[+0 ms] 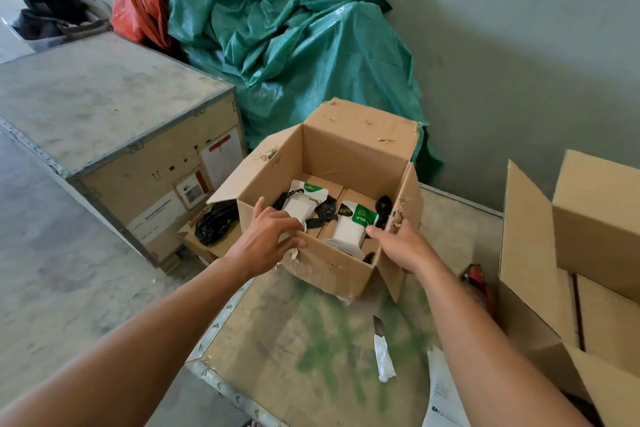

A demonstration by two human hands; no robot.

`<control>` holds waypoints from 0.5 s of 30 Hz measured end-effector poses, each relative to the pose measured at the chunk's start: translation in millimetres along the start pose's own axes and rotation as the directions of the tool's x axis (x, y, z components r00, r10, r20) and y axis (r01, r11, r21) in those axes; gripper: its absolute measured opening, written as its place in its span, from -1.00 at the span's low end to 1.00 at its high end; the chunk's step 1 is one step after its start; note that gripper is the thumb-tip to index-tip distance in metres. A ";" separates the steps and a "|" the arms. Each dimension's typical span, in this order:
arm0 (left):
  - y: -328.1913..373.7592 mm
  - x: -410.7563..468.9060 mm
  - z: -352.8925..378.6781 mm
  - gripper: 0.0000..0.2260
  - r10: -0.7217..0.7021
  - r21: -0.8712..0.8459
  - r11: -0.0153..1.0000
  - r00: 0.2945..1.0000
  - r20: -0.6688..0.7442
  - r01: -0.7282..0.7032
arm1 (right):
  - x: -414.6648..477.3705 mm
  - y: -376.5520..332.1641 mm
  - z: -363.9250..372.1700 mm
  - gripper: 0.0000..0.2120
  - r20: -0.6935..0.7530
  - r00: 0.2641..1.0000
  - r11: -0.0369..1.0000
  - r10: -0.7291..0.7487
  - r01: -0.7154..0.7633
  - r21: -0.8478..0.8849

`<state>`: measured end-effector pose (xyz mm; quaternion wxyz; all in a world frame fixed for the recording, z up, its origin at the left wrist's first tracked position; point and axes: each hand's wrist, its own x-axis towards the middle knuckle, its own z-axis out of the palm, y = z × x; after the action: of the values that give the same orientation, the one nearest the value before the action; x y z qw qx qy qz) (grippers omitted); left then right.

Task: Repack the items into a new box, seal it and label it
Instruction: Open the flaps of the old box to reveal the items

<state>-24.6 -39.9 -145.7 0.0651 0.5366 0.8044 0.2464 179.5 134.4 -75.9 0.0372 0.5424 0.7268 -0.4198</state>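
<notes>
1. A large wooden crate (pixel 117 135) stands at far left on the floor, with a black plastic bag (pixel 215 222) near its corner; neither looks part of the job.
2. The left hand (pixel 265 241) rests on the near-left rim of the torn old box (pixel 332 204), fingers (pixel 292 222) spread and curled over the edge. They touch the left white pouch (pixel 301 206) but do not yet appear closed on it.
3. Inside that box, on the desk (pixel 304 340), two white pouches lie side by side, long axes running roughly away from the person.
4. The right pouch (pixel 351 227) lies just left of the right hand (pixel 403 246), whose fingers grip the torn near-right wall; its thumb points at the pouch.
5. A knife (pixel 382 350) lies on the desk below.
6. The new box (pixel 568 270) stands open at far right, so the right hand is nearer for the transfer.
</notes>
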 end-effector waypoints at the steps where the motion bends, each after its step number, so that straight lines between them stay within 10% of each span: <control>1: 1.0 0.0 1.9 -0.75 0.011 -0.006 1.000 1.000 -0.009 -0.011 | 2.9 3.0 5.3 -0.26 -0.011 1.000 1.000 -0.016 0.016 0.008; 15: 22.3 9.8 5.9 -0.62 0.024 0.065 0.998 1.000 -0.009 -0.023 | 3.3 35.7 -12.5 -0.22 -0.150 0.970 0.982 -0.190 0.185 -0.046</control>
<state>-7.9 -22.4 -138.9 0.0407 0.5467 0.8059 0.2237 212.5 147.2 -89.9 -0.0503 0.5013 0.7821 -0.3667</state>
